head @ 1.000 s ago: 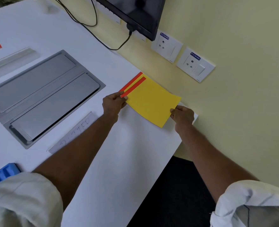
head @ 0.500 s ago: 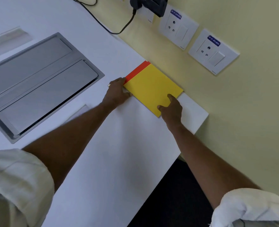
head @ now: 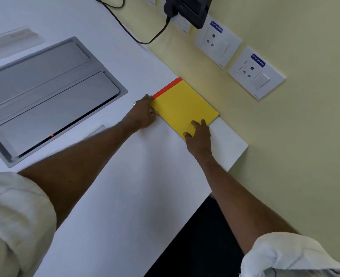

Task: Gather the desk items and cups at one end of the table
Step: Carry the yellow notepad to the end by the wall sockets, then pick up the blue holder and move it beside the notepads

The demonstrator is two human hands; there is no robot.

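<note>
Yellow pad (head: pixel 182 105): I saw it flat on the counter (head: pixel 125 196), near the wall-side corner.
Left hand (head: pixel 143 114): fingers loose against the pad's left edge, gripping nothing.
Right hand (head: pixel 199 136): unclenched, fingertips pressing the pad's near corner.

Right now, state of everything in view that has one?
yellow folder: flat on the table, near the wall edge
left hand: against the folder's left edge
right hand: fingers flat on the folder's near corner
desk cable box: lids shut
black cable: plugged in at the wall
wall sockets: two empty
</note>
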